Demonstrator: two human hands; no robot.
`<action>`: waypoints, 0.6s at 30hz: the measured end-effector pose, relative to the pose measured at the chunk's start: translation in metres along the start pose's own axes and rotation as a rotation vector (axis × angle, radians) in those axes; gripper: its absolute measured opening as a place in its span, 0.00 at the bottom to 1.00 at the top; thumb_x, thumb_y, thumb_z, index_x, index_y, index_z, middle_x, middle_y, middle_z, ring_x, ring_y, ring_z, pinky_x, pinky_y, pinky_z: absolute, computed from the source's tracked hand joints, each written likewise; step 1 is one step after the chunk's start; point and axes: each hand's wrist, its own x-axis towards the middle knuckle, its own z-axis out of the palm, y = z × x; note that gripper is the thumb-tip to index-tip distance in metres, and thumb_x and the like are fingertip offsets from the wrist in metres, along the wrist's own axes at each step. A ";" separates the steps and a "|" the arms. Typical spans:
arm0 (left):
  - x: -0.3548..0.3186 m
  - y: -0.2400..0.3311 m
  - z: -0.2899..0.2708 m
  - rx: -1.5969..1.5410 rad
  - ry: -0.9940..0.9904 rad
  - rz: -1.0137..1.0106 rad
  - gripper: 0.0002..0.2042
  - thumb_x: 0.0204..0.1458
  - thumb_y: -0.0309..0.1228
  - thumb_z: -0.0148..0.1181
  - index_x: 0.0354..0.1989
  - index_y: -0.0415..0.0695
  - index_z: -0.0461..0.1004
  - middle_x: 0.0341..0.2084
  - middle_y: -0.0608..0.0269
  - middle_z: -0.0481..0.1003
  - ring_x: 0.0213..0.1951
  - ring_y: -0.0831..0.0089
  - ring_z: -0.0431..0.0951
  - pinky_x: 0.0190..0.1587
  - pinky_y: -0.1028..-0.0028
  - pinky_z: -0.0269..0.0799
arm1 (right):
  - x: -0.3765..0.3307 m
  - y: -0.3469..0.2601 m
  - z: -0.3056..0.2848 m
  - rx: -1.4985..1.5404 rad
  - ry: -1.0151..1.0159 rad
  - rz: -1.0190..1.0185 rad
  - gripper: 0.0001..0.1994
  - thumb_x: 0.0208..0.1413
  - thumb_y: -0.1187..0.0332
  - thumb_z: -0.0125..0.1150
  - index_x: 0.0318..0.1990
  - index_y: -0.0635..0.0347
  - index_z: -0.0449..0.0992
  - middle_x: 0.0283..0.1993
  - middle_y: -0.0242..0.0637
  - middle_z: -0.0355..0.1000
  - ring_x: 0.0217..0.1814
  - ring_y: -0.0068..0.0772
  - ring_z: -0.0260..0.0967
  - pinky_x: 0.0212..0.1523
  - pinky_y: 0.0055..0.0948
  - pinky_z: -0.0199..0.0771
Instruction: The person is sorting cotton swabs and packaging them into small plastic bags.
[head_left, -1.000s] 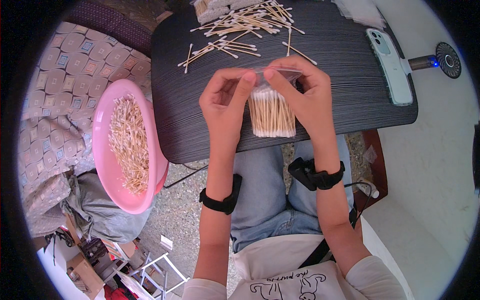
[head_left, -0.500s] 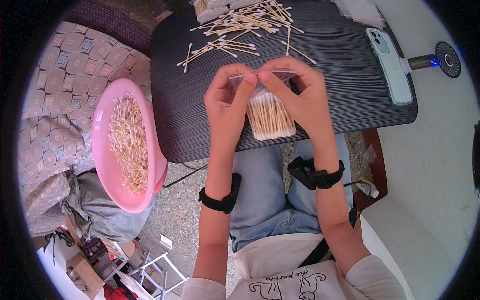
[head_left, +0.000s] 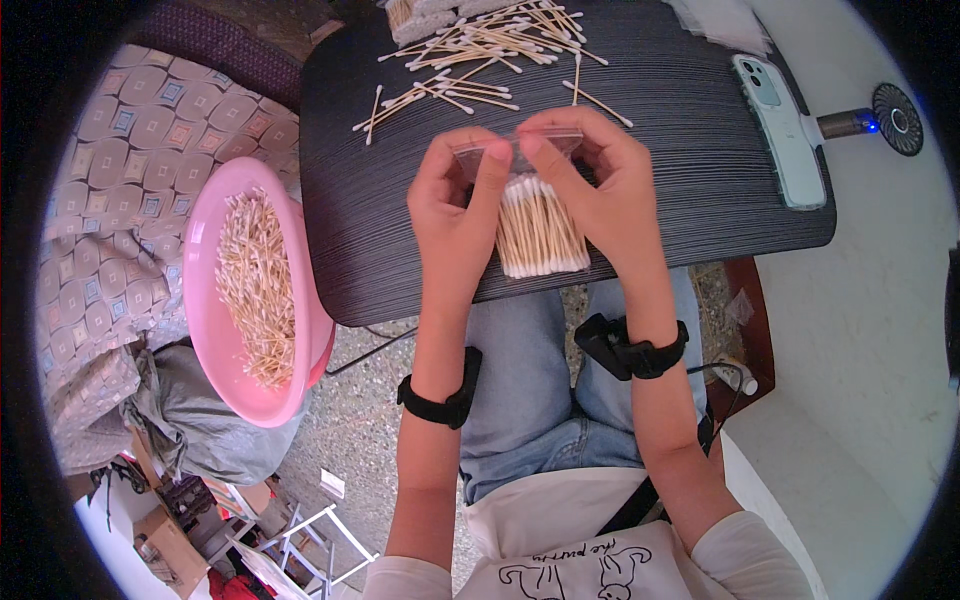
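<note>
A clear plastic zip bag (head_left: 545,230) packed with a row of cotton swabs lies at the near edge of the dark table (head_left: 690,190). My left hand (head_left: 455,185) pinches the left part of its top strip between thumb and fingers. On the right part of the same strip, my right hand (head_left: 600,180) is closed in a like pinch. Both thumbs point inward, a small gap apart. The fingers behind the strip are partly hidden. Beyond my hands lies a loose heap of cotton swabs (head_left: 490,45).
A pink basin (head_left: 196,290) full of cotton swabs stands left of the table. A pale phone (head_left: 785,140) lies at the right edge, beside a small fan (head_left: 897,118). Filled bags (head_left: 428,25) and flat clear bags (head_left: 715,22) are at the far edge.
My thumbs have drawn slightly apart along the bag's top strip. The right hand has risen a little, and the strip now sits less level.
</note>
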 end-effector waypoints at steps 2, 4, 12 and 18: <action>0.000 0.001 0.002 0.008 0.046 0.021 0.07 0.55 0.27 0.61 0.38 0.39 0.72 0.32 0.68 0.74 0.34 0.84 0.71 0.38 0.82 0.67 | 0.001 0.003 -0.002 0.027 0.062 0.040 0.07 0.52 0.70 0.65 0.36 0.63 0.78 0.30 0.30 0.75 0.31 0.15 0.68 0.34 0.18 0.69; 0.001 0.001 0.001 0.008 0.067 0.003 0.07 0.56 0.27 0.61 0.38 0.38 0.72 0.31 0.67 0.75 0.33 0.84 0.72 0.38 0.82 0.68 | 0.001 0.003 -0.002 0.028 0.076 0.055 0.07 0.52 0.70 0.65 0.36 0.64 0.78 0.30 0.30 0.75 0.31 0.15 0.68 0.34 0.18 0.69; 0.002 -0.002 -0.001 -0.062 0.164 0.006 0.06 0.57 0.28 0.58 0.34 0.37 0.71 0.28 0.63 0.76 0.31 0.81 0.74 0.37 0.82 0.68 | 0.001 -0.001 -0.001 0.135 0.178 0.074 0.05 0.55 0.72 0.62 0.34 0.66 0.77 0.29 0.29 0.74 0.30 0.14 0.68 0.33 0.16 0.69; 0.002 -0.002 -0.003 -0.006 0.114 0.038 0.06 0.58 0.27 0.58 0.34 0.37 0.71 0.29 0.63 0.76 0.32 0.81 0.74 0.38 0.81 0.69 | 0.001 0.002 -0.006 0.081 0.135 0.059 0.06 0.56 0.72 0.62 0.33 0.67 0.76 0.29 0.29 0.74 0.30 0.14 0.67 0.33 0.16 0.68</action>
